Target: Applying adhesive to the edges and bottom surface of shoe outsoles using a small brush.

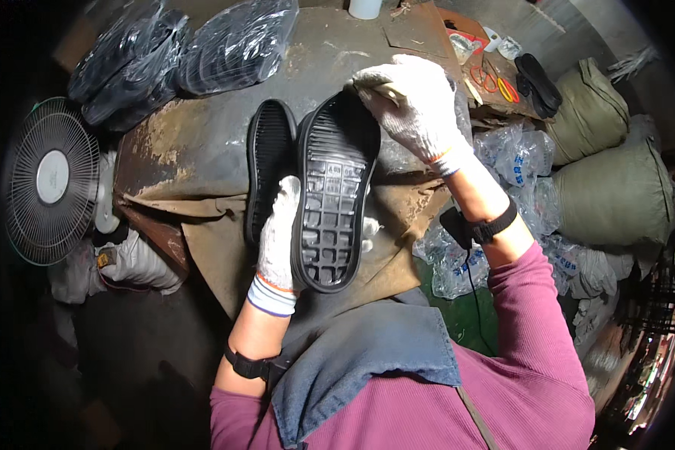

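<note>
A black shoe sole (330, 217), its ribbed and gridded face turned up, is held lengthwise in front of me. My left hand (279, 225), in a white knitted glove, grips it around the lower half, with fingertips showing past its right edge. My right hand (409, 105), gloved alike, is closed at the sole's upper end. Its fingers are curled in a pinch there, and whatever lies between them is hidden. Just left of this sole is a second black sole (270, 157), partly behind my left hand; its lower end reaches past the table's near edge.
Bagged black soles (236, 49) lie on the worn table (217, 127) at the far left. A fan (52, 176) stands at left. Far right are scissors (507, 88), another pair of soles (538, 84) and green sacks (615, 195). Clear plastic bags (457, 247) lie below.
</note>
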Tool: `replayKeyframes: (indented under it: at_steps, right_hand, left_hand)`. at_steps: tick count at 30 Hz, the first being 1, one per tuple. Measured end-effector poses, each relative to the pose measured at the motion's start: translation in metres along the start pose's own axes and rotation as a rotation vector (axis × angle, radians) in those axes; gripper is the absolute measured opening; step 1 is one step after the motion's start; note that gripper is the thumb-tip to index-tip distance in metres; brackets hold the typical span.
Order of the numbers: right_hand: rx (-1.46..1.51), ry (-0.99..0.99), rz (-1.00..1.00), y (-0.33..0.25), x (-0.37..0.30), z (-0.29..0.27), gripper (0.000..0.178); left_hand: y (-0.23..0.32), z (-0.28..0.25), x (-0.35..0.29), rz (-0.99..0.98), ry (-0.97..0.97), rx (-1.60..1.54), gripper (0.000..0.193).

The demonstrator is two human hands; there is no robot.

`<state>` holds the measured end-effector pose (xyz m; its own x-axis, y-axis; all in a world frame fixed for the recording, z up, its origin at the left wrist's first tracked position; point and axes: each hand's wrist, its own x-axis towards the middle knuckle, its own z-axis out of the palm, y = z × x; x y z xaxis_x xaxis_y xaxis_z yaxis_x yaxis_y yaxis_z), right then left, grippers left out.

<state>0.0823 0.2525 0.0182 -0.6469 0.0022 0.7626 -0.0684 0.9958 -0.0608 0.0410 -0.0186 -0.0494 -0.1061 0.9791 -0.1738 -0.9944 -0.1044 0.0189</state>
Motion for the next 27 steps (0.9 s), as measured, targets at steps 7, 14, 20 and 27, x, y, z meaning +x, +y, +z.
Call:
replayKeyframes:
  at_steps: [7,14,20,27]
  right_hand:
    - [0.417,0.207,0.432,-0.013,-0.023,0.011,0.015]
    - [0.454,0.004,0.219,-0.054,-0.037,0.022,0.02]
    - [0.606,0.01,0.385,-0.046,-0.034,0.005,0.018]
    - [0.979,-0.155,0.48,-0.067,-0.041,0.023,0.015]
  left_hand:
    - [0.006,-0.003,0.004,0.082,-0.113,0.016,0.085]
    - [0.004,-0.013,0.001,0.064,-0.086,0.023,0.083]
    - [0.01,-0.025,0.0,0.095,-0.143,-0.016,0.084]
    - [0.01,-0.04,-0.004,0.041,-0.178,0.045,0.087]
